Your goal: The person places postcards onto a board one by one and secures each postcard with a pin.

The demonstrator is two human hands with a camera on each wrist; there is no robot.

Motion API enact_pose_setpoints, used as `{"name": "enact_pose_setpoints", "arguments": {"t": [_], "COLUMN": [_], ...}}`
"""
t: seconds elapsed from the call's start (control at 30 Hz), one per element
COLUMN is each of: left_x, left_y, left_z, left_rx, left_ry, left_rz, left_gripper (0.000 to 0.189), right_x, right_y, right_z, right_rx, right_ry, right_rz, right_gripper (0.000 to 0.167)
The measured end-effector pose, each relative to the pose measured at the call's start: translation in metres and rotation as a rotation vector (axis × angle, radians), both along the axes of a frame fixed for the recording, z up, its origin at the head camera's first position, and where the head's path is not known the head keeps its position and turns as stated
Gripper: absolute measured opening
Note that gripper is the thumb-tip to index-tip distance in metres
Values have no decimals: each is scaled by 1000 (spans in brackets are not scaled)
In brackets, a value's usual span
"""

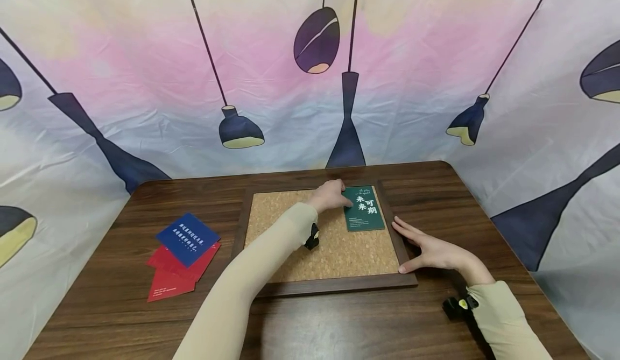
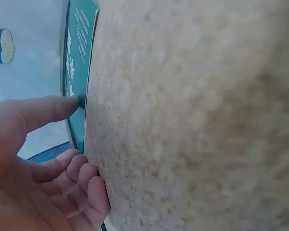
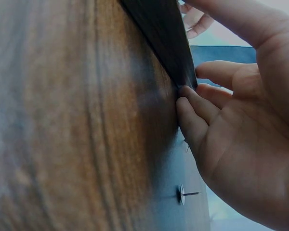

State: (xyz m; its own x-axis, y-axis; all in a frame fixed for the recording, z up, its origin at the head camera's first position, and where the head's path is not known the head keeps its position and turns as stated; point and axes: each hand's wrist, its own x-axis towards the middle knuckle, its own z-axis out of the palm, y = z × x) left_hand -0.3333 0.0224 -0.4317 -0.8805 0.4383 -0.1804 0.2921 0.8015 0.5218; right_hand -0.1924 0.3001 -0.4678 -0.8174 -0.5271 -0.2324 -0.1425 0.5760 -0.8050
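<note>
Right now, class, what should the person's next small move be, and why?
Probably the right hand, which holds nothing, should pick up a thumbtack standing point-up on the table: the left hand touches the green card on the cork board with its thumb, and no thumbtack shows in that card.

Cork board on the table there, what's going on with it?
A person is handling a green card at the upper right of the framed cork board. The left hand touches the card's left side with the thumb, while the right hand rests against the frame's right side. The card lies inside the frame. Over to the left, a blue card lies on red cards. Thumbtacks stand point up near the right hand.
</note>
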Motion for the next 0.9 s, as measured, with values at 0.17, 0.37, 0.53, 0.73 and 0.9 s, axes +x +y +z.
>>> {"name": "enact_pose_setpoints", "arguments": {"t": [0.17,0.37,0.53,0.73,0.9], "left_x": [2,5,6,4,2], "left_y": [-4,-8,-11,-13,-16], "left_z": [-3,-2,-2,-7,-11], "left_rx": [33,44,64,106,132], "left_ry": [-55,-80,-79,-71,-59], "left_rz": [-51,-68,-82,-76,-77], "left_gripper": [68,73,72,66,62], "right_x": [0,0,0,0,0], "right_y": [0,0,1,0,0], "right_z": [0,-2,-2,-1,0], "right_rx": [1,2,2,7,5], "right_ry": [1,5,16,23,19], "right_rz": [-2,2,2,3,2], "right_gripper": [111,111,111,111,111]}}
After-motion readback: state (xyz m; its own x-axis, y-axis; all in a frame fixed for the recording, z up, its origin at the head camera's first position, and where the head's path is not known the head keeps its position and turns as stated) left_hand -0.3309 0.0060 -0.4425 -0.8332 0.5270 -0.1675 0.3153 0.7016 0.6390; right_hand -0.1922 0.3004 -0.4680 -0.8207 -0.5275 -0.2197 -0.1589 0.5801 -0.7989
